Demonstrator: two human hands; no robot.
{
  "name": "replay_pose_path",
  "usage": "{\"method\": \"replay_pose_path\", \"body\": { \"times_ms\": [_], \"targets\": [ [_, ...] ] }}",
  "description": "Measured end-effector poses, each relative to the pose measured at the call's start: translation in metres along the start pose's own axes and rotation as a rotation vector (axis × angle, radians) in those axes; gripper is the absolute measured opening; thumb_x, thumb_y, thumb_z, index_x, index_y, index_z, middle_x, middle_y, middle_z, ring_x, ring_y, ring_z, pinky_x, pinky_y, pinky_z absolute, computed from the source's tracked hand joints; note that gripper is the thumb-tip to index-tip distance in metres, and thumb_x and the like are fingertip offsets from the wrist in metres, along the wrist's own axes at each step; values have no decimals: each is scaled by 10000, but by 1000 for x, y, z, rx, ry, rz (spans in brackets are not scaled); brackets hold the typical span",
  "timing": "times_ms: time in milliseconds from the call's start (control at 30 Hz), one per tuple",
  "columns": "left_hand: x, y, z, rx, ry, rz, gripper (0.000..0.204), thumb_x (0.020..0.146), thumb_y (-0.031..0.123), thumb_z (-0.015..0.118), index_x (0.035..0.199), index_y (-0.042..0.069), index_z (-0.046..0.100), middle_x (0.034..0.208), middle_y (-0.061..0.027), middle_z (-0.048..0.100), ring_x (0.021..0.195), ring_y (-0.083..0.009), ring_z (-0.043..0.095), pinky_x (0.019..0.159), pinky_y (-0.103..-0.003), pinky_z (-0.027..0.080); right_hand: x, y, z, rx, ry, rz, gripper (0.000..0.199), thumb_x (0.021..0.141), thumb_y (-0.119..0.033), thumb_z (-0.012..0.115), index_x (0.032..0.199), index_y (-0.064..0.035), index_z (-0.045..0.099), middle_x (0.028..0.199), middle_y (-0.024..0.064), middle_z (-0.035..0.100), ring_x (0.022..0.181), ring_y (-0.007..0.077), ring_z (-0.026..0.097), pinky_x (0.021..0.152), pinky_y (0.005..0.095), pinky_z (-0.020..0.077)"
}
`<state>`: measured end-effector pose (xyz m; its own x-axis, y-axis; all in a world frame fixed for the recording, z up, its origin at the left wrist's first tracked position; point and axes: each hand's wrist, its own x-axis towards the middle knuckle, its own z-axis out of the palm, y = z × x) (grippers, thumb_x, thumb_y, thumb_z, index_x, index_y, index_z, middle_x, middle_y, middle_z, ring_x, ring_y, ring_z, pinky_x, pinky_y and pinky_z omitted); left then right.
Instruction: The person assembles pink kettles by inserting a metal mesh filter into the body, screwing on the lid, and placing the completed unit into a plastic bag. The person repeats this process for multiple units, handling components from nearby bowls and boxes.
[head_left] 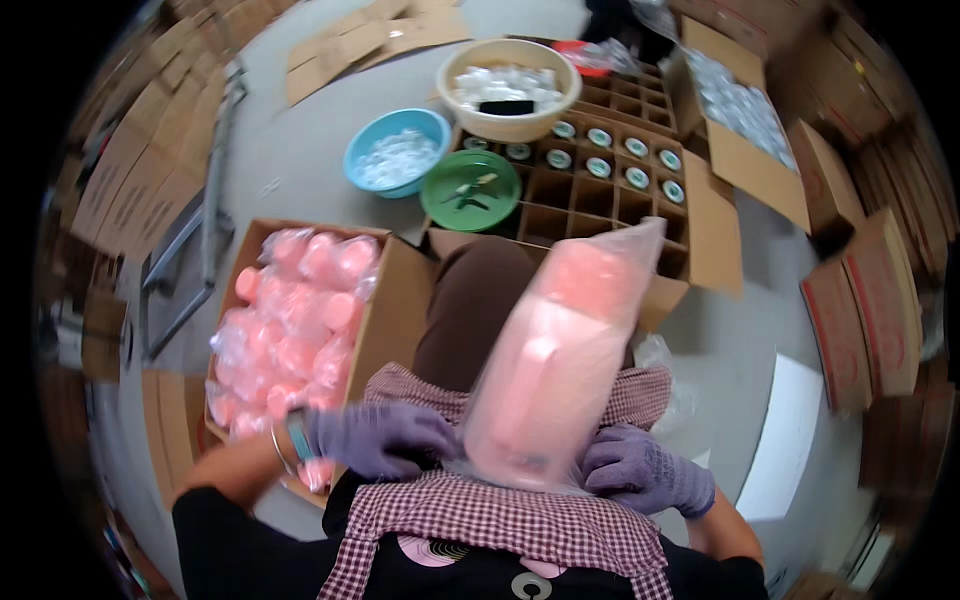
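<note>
A pink bottle (530, 370) with a lid stands out in front of my body inside a clear plastic bag (640, 250). The bag's loose corner sticks up past the lid at the upper right. At the bag's lower left edge, my left hand (385, 440) in a grey-purple glove has its fingers curled closed on the plastic. My right hand (645, 470), gloved alike, is closed on the lower right edge. To the left, a cardboard box (395, 310) holds several similar pink bottles (290, 340) in clear bags.
Ahead stands a divided carton (575, 195) with several round-topped items in its cells. A green basin (480, 215), blue basin (355, 165) and cream basin (450, 75) sit around it. An open box (750, 170) of clear-wrapped things stands far right, and a metal frame (212, 200) at left.
</note>
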<state>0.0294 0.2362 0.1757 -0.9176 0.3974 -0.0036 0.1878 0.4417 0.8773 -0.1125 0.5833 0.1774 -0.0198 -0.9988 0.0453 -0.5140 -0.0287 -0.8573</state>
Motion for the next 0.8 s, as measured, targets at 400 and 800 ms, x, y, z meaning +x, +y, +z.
{"method": "replay_pose_path", "body": {
  "times_ms": [400, 800],
  "targets": [
    [20, -18, -62, -352, 192, -420, 440, 807, 206, 808, 1168, -24, 706, 1161, -126, 723, 977, -200, 695, 902, -350, 548, 95, -55, 0, -385, -213, -66, 354, 768, -191, 754, 1112, -127, 702, 1026, 55, 671, 965, 274, 652, 866, 402, 501],
    [-197, -304, -287, 821, 1808, -535, 637, 719, 137, 849, 1296, -41, 644, 1385, -180, 587, 1253, -312, 587, 1064, -369, 481, 160, 5, -7, -191, -130, 205, 412, 770, -153, 715, 1178, -92, 718, 1143, 129, 696, 1029, 328, 665, 915, 431, 518]
  ]
}}
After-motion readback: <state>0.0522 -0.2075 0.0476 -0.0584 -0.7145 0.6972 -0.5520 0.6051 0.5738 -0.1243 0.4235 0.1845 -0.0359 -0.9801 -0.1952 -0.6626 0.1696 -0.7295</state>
